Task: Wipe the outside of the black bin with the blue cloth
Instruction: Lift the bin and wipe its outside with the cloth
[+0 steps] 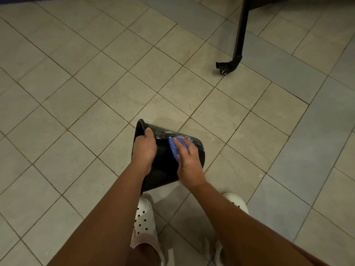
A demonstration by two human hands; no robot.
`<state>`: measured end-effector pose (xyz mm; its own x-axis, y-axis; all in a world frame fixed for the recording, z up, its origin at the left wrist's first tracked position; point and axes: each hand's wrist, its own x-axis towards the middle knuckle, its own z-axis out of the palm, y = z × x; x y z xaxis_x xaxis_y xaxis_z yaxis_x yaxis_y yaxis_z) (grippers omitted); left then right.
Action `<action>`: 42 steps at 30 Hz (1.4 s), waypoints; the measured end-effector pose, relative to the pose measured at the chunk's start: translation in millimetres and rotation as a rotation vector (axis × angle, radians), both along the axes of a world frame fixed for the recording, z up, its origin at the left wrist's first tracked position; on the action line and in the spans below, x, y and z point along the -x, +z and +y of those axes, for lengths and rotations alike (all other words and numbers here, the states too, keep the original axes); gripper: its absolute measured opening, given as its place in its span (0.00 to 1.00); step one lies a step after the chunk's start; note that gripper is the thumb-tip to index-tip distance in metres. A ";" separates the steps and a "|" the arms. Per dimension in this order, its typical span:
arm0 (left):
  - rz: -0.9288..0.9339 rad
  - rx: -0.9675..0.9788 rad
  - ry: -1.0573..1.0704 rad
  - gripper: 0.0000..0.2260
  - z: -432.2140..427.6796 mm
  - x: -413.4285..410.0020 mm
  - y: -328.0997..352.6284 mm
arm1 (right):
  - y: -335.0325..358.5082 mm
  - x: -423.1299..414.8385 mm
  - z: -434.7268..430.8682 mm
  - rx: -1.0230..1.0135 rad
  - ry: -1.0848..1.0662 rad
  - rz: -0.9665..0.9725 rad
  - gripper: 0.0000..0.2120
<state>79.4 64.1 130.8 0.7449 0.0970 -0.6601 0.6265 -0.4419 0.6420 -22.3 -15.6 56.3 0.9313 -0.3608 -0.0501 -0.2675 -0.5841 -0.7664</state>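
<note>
The black bin [163, 162] is tipped on its side above the tiled floor, its open rim facing left and its base to the right. My left hand [145, 148] grips the rim at the top left, fingers curled over the edge. My right hand [189, 162] presses the bunched blue cloth [175, 148] against the bin's upper outer wall. White smears show on the wall just beyond the cloth. Most of the bin's near side is hidden behind my hands and forearms.
Beige tiled floor [86, 89] stretches all around. A black furniture leg with a caster [227, 67] stands at the upper right. My feet in white perforated clogs [144, 219] are just below the bin.
</note>
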 end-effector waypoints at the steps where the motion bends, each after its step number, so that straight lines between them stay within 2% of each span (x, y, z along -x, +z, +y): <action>1: 0.013 0.004 0.015 0.18 1.3 -0.4 -0.3 | -2.6 -1.2 -4.1 -0.004 0.011 0.009 0.27; 7: 0.033 0.035 0.043 0.22 3.1 -1.5 -0.1 | -12.4 14.6 -16.3 -0.142 -0.135 0.166 0.21; 9: 0.022 0.029 0.009 0.22 3.4 -2.0 0.9 | -5.6 14.2 -3.3 -0.088 -0.136 0.129 0.21; 13: -0.001 0.020 -0.046 0.22 6.4 -2.3 4.9 | 3.1 -6.4 0.7 -0.016 0.020 -0.020 0.19; 15: -0.004 0.028 -0.049 0.21 7.8 -1.6 4.9 | 0.3 -12.0 -10.5 -0.072 -0.006 0.059 0.18; 19: -0.027 -0.006 -0.051 0.21 4.8 -0.5 2.6 | -8.8 4.6 -21.6 -0.171 -0.193 0.231 0.21; 21: -0.042 -0.026 -0.058 0.20 3.1 -0.8 2.2 | -4.4 9.1 -8.4 -0.160 -0.239 0.264 0.23; 23: -0.039 -0.030 -0.051 0.20 3.9 -1.9 1.6 | 3.1 9.3 9.3 -0.092 -0.233 0.200 0.23; 26: -0.022 -0.020 -0.064 0.21 8.1 -4.8 2.4 | 7.0 1.1 13.8 -0.059 -0.090 0.050 0.21; 29: -0.027 0.011 -0.042 0.21 10.1 -5.8 3.0 | 1.7 -5.5 -4.2 -0.101 -0.043 0.067 0.20; 33: -0.039 0.020 -0.003 0.17 11.4 -3.9 2.5 | -14.0 5.5 -24.8 -0.208 -0.212 0.278 0.22; 35: -0.048 0.021 -0.008 0.17 10.6 -4.6 2.4 | -16.5 11.4 -18.5 -0.213 -0.258 0.338 0.28; 38: -0.051 0.005 -0.044 0.17 9.5 -5.9 1.8 | -10.0 14.7 10.5 -0.122 -0.226 0.276 0.34; 42: -0.027 0.002 -0.072 0.17 12.5 -7.1 2.8 | -2.0 7.1 10.2 -0.122 -0.151 0.169 0.32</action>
<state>86.5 76.6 133.7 0.7677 0.0415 -0.6395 0.5753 -0.4842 0.6592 -29.5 -5.4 54.3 0.8422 -0.4764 -0.2525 -0.4749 -0.4337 -0.7658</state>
